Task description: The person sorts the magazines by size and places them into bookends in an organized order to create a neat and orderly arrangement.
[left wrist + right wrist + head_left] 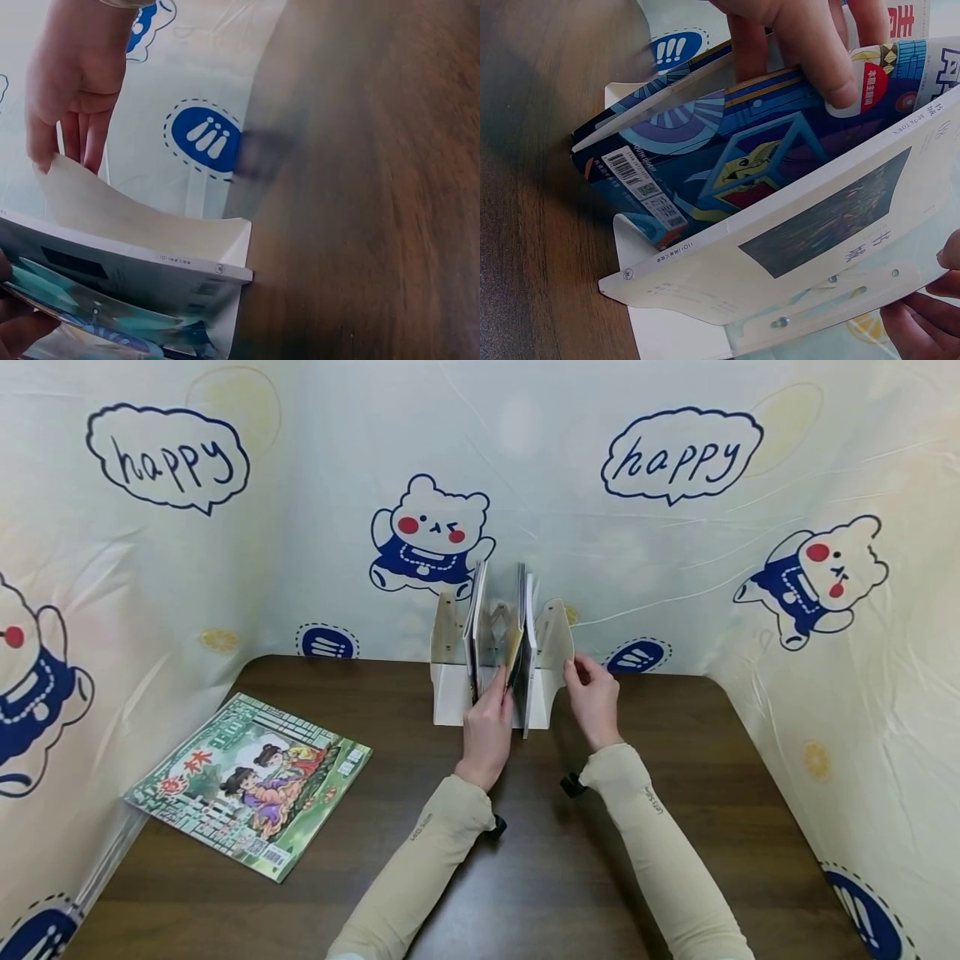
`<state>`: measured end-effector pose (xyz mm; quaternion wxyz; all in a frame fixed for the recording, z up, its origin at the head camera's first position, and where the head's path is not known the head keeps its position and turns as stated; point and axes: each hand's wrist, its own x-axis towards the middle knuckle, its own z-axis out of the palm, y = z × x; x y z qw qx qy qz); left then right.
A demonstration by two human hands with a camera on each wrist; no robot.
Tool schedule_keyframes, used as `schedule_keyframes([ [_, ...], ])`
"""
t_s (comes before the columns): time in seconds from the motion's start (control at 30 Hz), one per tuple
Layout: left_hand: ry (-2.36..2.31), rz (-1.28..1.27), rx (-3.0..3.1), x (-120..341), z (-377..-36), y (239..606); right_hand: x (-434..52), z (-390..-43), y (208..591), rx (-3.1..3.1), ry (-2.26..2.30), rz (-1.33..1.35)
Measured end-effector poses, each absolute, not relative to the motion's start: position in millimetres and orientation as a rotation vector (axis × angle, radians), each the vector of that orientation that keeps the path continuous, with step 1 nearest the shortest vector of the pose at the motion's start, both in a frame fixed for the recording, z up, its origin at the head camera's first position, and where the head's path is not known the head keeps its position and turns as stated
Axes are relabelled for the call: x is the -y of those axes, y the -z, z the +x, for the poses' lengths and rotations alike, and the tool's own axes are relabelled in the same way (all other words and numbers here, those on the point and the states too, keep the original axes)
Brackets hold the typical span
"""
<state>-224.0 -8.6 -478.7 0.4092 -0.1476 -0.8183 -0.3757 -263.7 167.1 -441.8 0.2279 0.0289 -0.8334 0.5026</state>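
Note:
A white book rack (pixel 450 693) stands at the back of the table with several magazines upright in it. My left hand (pixel 487 727) reaches in from the front and pinches a blue illustrated magazine (pixel 742 150), thumb on its cover and other fingers behind it. To its right leans a pale-covered magazine (pixel 840 217) with a dark picture and a white spine. My right hand (pixel 595 697) pinches the edge of the rack's right end panel (pixel 112 199) between thumb and fingers. In the right wrist view that panel lies partly behind the pale magazine.
A green magazine (pixel 255 785) with a cartoon cover lies flat on the left of the brown wooden table (pixel 525 877), partly over its left edge. A patterned curtain (pixel 540 460) with bears and "happy" bubbles hangs behind and beside the table.

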Motion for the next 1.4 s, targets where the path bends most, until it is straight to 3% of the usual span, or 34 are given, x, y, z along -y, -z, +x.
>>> schedule_keyframes([
  [0.73, 0.662, -0.294, 2.419, 21.8, -203.7, 462.3, -168.4, -262.6, 440.9, 2.316, -1.414, 0.063],
  [1.4, 0.676, -0.259, 2.356, 25.9, -210.7, 466.0, -168.0, -261.5, 442.5, 2.323, -1.435, 0.052],
])
